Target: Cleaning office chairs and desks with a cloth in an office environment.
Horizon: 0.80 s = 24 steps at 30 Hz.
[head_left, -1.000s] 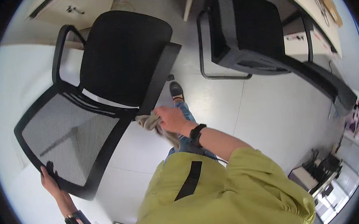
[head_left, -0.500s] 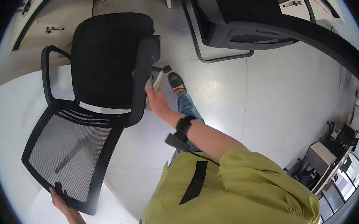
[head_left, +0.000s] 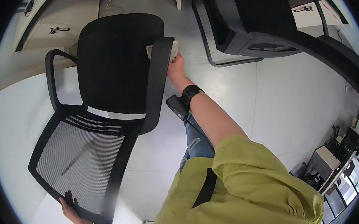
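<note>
A second black chair [head_left: 248,19] stands just beyond, near the right hand [head_left: 176,66]; that hand's fingers close on a pale cloth [head_left: 174,50] pressed against the office chair's [head_left: 114,75] armrest [head_left: 154,84]; left hand [head_left: 71,207] fingers grip the mesh backrest [head_left: 81,168] rim.

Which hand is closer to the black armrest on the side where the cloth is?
Right. The right hand presses a pale cloth against the black armrest of the black mesh office chair. The left hand grips the top edge of the backrest, far from it.
</note>
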Tool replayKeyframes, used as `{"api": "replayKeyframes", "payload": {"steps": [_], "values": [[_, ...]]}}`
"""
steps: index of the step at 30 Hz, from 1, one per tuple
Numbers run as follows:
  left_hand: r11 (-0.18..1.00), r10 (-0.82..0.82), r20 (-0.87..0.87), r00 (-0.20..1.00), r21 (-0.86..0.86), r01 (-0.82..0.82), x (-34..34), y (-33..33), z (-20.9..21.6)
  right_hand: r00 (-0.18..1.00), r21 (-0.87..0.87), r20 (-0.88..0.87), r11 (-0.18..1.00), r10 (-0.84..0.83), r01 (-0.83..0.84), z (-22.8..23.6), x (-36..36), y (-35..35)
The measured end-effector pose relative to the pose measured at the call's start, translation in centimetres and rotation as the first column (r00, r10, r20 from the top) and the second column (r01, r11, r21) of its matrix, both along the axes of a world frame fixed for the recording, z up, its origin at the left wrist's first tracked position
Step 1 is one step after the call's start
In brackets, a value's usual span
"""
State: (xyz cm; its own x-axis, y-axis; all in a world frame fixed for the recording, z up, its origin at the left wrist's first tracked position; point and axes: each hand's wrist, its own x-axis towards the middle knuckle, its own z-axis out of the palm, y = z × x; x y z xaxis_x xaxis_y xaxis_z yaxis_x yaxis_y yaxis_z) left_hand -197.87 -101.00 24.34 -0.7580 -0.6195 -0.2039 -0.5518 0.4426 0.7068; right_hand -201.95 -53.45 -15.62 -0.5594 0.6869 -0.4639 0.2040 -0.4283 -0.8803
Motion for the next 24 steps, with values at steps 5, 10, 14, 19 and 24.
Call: {"api": "replayKeyframes", "payload": {"steps": [5, 10, 14, 19, 24], "values": [[0.998, 0.046, 0.087, 0.995, -0.056, -0.041, -0.2, -0.6, 0.4, 0.669, 0.136, 0.704, 0.88, 0.237, -0.455, -5.1, 2.0, -0.6], [0.988, 0.143, -0.023, 0.989, -0.052, -0.144, 0.3, -0.9, 0.8, 0.586, -0.134, 0.755, 0.944, 0.294, -0.301, -7.1, 2.8, -0.8], [0.998, 0.065, 0.082, 0.994, 0.022, -0.067, -0.6, 2.8, -0.2, 0.801, 0.227, 0.426, 0.807, 0.421, -0.545, -11.7, 1.6, 1.3], [0.997, 0.079, 0.045, 0.996, -0.028, -0.078, 0.2, 1.9, 0.5, 0.953, -0.646, 0.181, 0.701, -0.244, 0.302, -1.4, -0.8, 2.9], [0.999, 0.053, 0.058, 0.997, -0.004, -0.053, 0.5, -0.3, 0.3, 0.982, -0.578, -0.07, 0.809, -0.174, 0.102, 9.4, -0.4, 6.0]]}}
